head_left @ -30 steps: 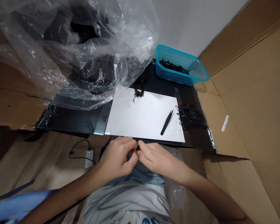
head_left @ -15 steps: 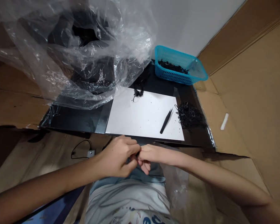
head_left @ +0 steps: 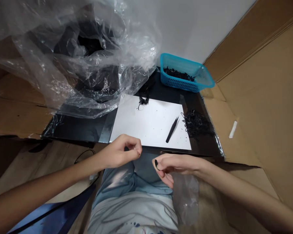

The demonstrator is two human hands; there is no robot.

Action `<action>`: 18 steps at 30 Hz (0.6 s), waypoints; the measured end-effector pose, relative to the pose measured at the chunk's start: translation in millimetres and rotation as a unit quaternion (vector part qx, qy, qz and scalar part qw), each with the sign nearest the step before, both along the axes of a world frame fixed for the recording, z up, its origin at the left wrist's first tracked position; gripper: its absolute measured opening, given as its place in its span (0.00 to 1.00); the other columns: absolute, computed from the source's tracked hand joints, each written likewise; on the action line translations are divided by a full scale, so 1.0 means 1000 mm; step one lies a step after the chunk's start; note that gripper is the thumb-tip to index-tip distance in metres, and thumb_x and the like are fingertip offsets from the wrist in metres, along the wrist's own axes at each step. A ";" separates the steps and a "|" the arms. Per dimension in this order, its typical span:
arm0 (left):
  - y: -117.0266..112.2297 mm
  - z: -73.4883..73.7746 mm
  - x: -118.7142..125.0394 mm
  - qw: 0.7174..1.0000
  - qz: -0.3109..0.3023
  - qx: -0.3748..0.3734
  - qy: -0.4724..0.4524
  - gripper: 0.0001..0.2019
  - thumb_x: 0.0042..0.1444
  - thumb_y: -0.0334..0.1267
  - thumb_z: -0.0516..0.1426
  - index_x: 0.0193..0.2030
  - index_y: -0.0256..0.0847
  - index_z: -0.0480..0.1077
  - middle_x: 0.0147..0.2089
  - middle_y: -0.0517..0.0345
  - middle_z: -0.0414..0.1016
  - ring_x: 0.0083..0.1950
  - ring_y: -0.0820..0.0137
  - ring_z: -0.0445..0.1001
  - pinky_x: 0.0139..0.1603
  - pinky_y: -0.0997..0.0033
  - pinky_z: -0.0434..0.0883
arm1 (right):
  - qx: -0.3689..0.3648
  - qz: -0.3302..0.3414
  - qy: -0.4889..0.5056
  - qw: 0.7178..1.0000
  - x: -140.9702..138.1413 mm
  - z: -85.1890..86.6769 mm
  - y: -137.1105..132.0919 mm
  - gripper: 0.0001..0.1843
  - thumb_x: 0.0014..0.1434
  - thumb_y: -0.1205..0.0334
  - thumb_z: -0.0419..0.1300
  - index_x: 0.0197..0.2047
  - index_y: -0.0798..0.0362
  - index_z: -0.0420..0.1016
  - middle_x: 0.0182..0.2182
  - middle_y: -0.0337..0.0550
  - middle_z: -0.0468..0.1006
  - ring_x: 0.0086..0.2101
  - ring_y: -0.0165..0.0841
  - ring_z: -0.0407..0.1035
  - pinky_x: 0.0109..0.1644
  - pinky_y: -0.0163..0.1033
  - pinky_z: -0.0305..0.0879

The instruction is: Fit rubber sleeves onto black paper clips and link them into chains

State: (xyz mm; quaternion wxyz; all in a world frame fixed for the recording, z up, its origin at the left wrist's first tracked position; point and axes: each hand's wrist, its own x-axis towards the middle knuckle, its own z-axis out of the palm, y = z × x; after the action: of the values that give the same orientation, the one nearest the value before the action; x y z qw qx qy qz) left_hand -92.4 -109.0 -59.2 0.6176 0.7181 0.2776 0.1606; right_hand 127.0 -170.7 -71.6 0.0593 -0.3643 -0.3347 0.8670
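Note:
My left hand (head_left: 127, 150) is closed in a pinch in front of the table edge. A tiny dark speck shows at its fingertips, too small to name. To its right, my right hand (head_left: 169, 165) pinches a small black piece (head_left: 156, 163) between thumb and forefinger, its other fingers curled below. Black tweezers (head_left: 172, 130) lie on a white sheet (head_left: 134, 122), where dark specks are scattered. A tangle of thin black strands (head_left: 197, 123) is at the sheet's right edge, and a smaller black clump (head_left: 143, 100) is at its far edge.
A blue basket (head_left: 185, 85) with black pieces inside stands at the back right of the black table (head_left: 74, 128). A large clear plastic bag (head_left: 92, 65) with dark contents covers the back left. Cardboard (head_left: 263, 97) walls the right side.
My hands were together and have moved apart, left hand to the left and right hand to the right. The black piece in my right hand has come into view.

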 end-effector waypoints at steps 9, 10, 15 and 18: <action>0.067 0.027 0.158 0.967 -0.011 0.251 0.051 0.07 0.43 0.37 0.55 0.19 0.39 0.64 0.20 0.61 0.65 0.25 0.70 0.64 0.28 0.72 0.60 | 0.093 -0.144 -0.020 0.985 0.029 -0.004 -0.024 0.08 0.49 0.59 0.52 0.23 0.54 0.63 0.13 0.36 0.69 0.15 0.25 0.62 0.21 0.30 0.51; 0.072 0.028 0.176 0.964 -0.013 0.261 0.052 0.07 0.44 0.38 0.56 0.20 0.39 0.65 0.20 0.60 0.67 0.26 0.69 0.66 0.28 0.71 0.60 | 0.103 -0.163 -0.023 0.981 0.034 -0.001 -0.025 0.08 0.49 0.59 0.52 0.23 0.54 0.63 0.13 0.35 0.69 0.15 0.25 0.61 0.21 0.30 0.51; 0.082 0.026 0.198 0.962 -0.024 0.268 0.037 0.06 0.49 0.30 0.54 0.31 0.37 0.73 0.30 0.55 0.74 0.34 0.66 0.72 0.35 0.70 0.65 | 0.157 -0.245 -0.014 0.957 0.055 0.015 -0.029 0.11 0.51 0.56 0.55 0.23 0.54 0.63 0.13 0.36 0.70 0.14 0.25 0.60 0.20 0.30 0.51; 0.072 0.026 0.166 0.968 -0.023 0.250 0.020 0.08 0.53 0.29 0.53 0.37 0.35 0.72 0.33 0.55 0.75 0.35 0.69 0.72 0.36 0.72 0.66 | 0.190 -0.267 0.004 0.945 0.056 0.022 -0.028 0.12 0.52 0.55 0.55 0.24 0.54 0.63 0.13 0.36 0.69 0.15 0.25 0.61 0.20 0.30 0.52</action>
State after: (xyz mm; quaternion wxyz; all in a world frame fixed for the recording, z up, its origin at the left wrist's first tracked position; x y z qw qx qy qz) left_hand 73.9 -37.0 -33.0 0.4161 0.8592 0.2244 0.1958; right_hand 183.0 -198.5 -49.4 0.3577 -0.4188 -0.3838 0.7412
